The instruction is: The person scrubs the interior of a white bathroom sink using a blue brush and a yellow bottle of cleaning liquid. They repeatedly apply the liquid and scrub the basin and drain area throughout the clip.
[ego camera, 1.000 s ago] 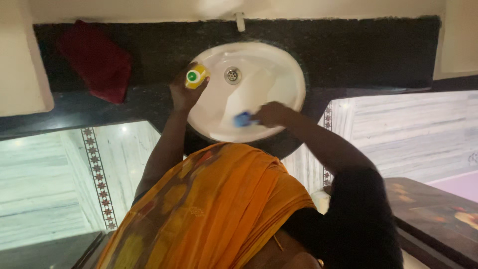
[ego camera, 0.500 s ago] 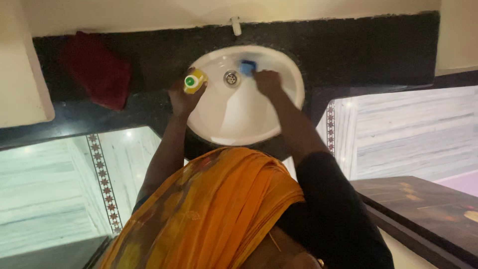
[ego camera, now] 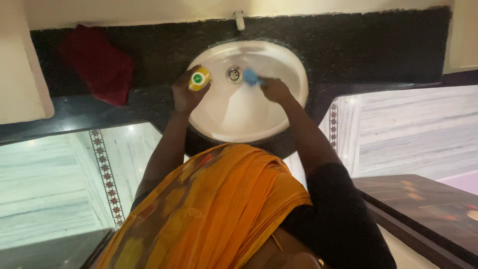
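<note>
Two hands are working at the white oval basin (ego camera: 234,114): the left hand (ego camera: 185,94) is gripping a yellow bottle (ego camera: 198,79) over the basin's left rim, the right hand (ego camera: 275,89) is pinching a blue scrubber (ego camera: 250,76) beside the drain (ego camera: 234,74). Basin's near bowl is lying bare. A red cloth (ego camera: 97,65) is sitting well left on the black counter (ego camera: 368,45).

You are standing in a home bathroom: an oval white washbasin (ego camera: 239,117) with a metal drain (ego camera: 234,74) is sunk into a dark stone bench (ego camera: 358,47) against a cream wall. A small tap (ego camera: 240,20) sits above the basin, a dark red cloth (ego camera: 98,64) lies on the bench, and pale striped marble floor (ego camera: 45,189) with a patterned border shows below.
</note>
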